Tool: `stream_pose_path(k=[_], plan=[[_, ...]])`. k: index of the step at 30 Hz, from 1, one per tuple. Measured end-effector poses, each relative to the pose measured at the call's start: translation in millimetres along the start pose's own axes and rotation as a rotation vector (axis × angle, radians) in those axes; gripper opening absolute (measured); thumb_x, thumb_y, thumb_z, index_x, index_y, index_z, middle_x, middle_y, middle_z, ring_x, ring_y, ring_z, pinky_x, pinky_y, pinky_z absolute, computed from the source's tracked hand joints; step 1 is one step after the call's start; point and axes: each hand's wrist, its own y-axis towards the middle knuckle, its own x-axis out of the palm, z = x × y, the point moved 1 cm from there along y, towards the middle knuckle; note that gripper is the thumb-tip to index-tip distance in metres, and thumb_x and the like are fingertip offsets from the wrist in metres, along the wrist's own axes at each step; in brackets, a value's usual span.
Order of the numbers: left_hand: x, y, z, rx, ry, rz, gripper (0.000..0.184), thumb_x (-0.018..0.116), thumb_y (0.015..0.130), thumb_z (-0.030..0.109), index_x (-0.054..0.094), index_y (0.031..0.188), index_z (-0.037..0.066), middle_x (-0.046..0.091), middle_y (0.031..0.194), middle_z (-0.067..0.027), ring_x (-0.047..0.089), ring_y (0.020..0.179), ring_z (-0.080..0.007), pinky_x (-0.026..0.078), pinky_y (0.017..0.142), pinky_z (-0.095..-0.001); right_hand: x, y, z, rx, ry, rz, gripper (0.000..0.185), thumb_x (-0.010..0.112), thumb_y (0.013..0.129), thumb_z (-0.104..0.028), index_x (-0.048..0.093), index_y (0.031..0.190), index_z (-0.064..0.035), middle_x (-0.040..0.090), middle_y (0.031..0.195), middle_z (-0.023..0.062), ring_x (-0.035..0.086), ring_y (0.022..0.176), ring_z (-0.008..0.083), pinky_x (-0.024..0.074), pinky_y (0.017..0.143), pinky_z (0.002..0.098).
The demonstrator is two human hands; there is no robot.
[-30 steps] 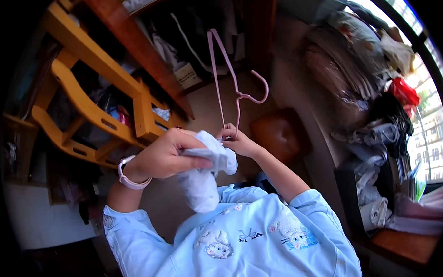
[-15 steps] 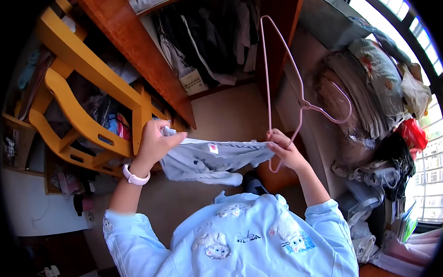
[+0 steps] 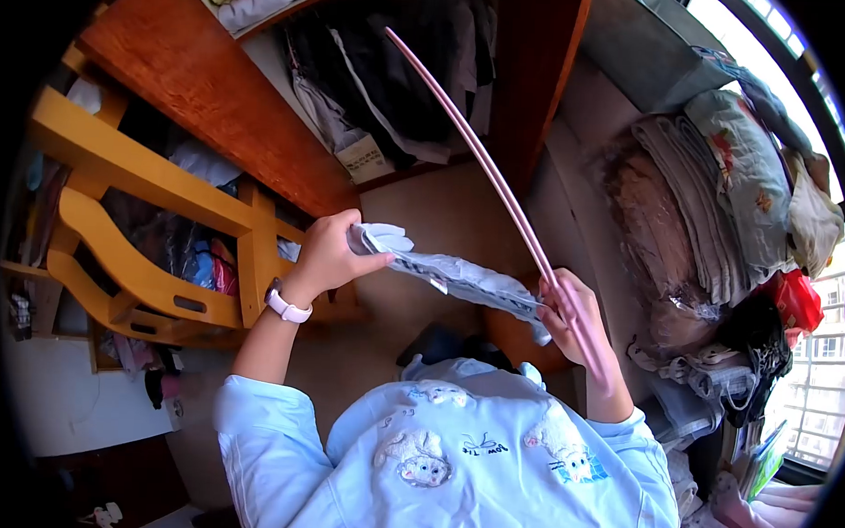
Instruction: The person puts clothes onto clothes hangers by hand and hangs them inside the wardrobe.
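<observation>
A light grey garment (image 3: 473, 277) with a small white tag is stretched between my two hands at chest height; its exact kind is unclear. My left hand (image 3: 333, 253), with a pale watch band on the wrist, pinches one end of its edge. At the other end, the fingers of my right hand (image 3: 572, 316) close on the garment and on a pink clothes hanger (image 3: 486, 164). Seen nearly edge-on, the hanger slants up and left from that hand, and its near end crosses my right wrist.
An open wardrobe (image 3: 531, 82) with hanging dark clothes (image 3: 401, 86) stands ahead. A yellow wooden frame (image 3: 156, 176) is at the left. To the right, folded bedding (image 3: 661, 226), a red bag (image 3: 798, 310) and other bundles are piled beside a barred window (image 3: 824, 371).
The hanger has turned from face-on to nearly edge-on. The garment has tilted, its left end rising and its right end dropping, as my left hand moved up and right and my right hand lowered.
</observation>
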Motion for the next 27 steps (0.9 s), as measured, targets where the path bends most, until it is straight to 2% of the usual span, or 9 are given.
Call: stream_pose_path(k=[8, 12, 13, 14, 16, 20, 21, 23, 27], plan=[[19, 44, -50, -0.080, 0.354, 0.193, 0.027, 0.064, 0.065, 0.021, 0.044, 0.067, 0.002, 0.053, 0.061, -0.0158, 0.053, 0.059, -0.0357, 0.040, 0.051, -0.0401, 11, 27, 16, -0.074, -0.084, -0.145, 0.009, 0.060, 0.074, -0.002, 0.054, 0.067, -0.0001, 0.048, 0.087, 0.0090, 0.049, 0.077, 0.0199, 0.0412, 0.065, 0.0302], [24, 73, -95, 0.320, 0.479, 0.344, 0.016, 0.059, 0.067, 0.007, 0.043, 0.068, 0.001, 0.050, 0.056, -0.0158, 0.048, 0.053, -0.0371, 0.036, 0.048, -0.0442, 25, 34, 12, -0.081, -0.023, -0.163, 0.014, 0.063, 0.073, -0.007, 0.057, 0.071, 0.0048, 0.051, 0.085, 0.0140, 0.051, 0.072, 0.0246, 0.0419, 0.061, 0.0319], [21, 79, -109, 0.317, 0.344, 0.263, 0.015, 0.059, 0.070, 0.003, 0.044, 0.068, 0.002, 0.049, 0.058, -0.0154, 0.050, 0.054, -0.0317, 0.037, 0.048, -0.0405, 29, 34, 15, -0.026, -0.003, -0.123, 0.013, 0.062, 0.072, -0.007, 0.057, 0.070, 0.0046, 0.051, 0.085, 0.0139, 0.051, 0.072, 0.0246, 0.0421, 0.061, 0.0321], [13, 83, -108, -0.132, 0.051, -0.074, 0.016, 0.063, 0.073, 0.006, 0.047, 0.070, 0.004, 0.054, 0.063, -0.0116, 0.055, 0.063, -0.0221, 0.039, 0.053, -0.0341, 34, 32, 18, 0.032, 0.019, -0.085, 0.012, 0.060, 0.072, -0.006, 0.056, 0.069, 0.0044, 0.052, 0.086, 0.0138, 0.052, 0.072, 0.0246, 0.0424, 0.061, 0.0324], [29, 91, -128, -0.270, -0.208, -0.364, 0.015, 0.066, 0.075, 0.010, 0.054, 0.082, 0.004, 0.059, 0.079, -0.0079, 0.057, 0.079, -0.0145, 0.044, 0.063, -0.0276, 48, 36, 18, -0.024, 0.040, -0.133, 0.009, 0.056, 0.074, -0.004, 0.054, 0.069, 0.0023, 0.053, 0.088, 0.0128, 0.052, 0.084, 0.0239, 0.0416, 0.071, 0.0326], [135, 75, -134, 0.403, -0.442, -0.686, 0.065, 0.073, 0.068, 0.027, 0.045, 0.122, 0.005, 0.048, 0.118, -0.0122, 0.042, 0.115, -0.0248, 0.033, 0.098, -0.0361, 89, 57, 7, 0.079, 0.236, -0.326, 0.014, 0.053, 0.082, -0.012, 0.053, 0.079, 0.0010, 0.051, 0.101, 0.0122, 0.049, 0.094, 0.0229, 0.0368, 0.084, 0.0330], [162, 70, -131, 0.510, -0.585, -0.787, 0.066, 0.072, 0.068, 0.022, 0.042, 0.125, 0.007, 0.049, 0.117, -0.0117, 0.044, 0.113, -0.0240, 0.035, 0.097, -0.0356, 91, 62, -7, 0.121, 0.287, -0.271, 0.014, 0.052, 0.083, -0.013, 0.052, 0.079, 0.0010, 0.051, 0.101, 0.0119, 0.048, 0.095, 0.0229, 0.0364, 0.084, 0.0331], [182, 59, -113, 0.247, -0.616, -1.133, 0.042, 0.066, 0.066, 0.016, 0.059, 0.105, 0.004, 0.056, 0.107, -0.0128, 0.051, 0.104, -0.0245, 0.037, 0.094, -0.0330, 93, 62, -4, 0.186, 0.235, -0.189, 0.015, 0.052, 0.083, -0.013, 0.050, 0.077, 0.0011, 0.049, 0.098, 0.0102, 0.047, 0.091, 0.0218, 0.0360, 0.082, 0.0321], [242, 40, -135, 0.081, -0.602, -1.164, 0.006, 0.056, 0.081, 0.010, 0.054, 0.080, 0.004, 0.057, 0.082, -0.0012, 0.049, 0.072, -0.0068, 0.043, 0.064, -0.0233, 90, 60, 3, 0.183, 0.201, -0.080, 0.014, 0.055, 0.081, -0.010, 0.049, 0.075, 0.0010, 0.043, 0.090, 0.0072, 0.044, 0.085, 0.0182, 0.0356, 0.076, 0.0292]])
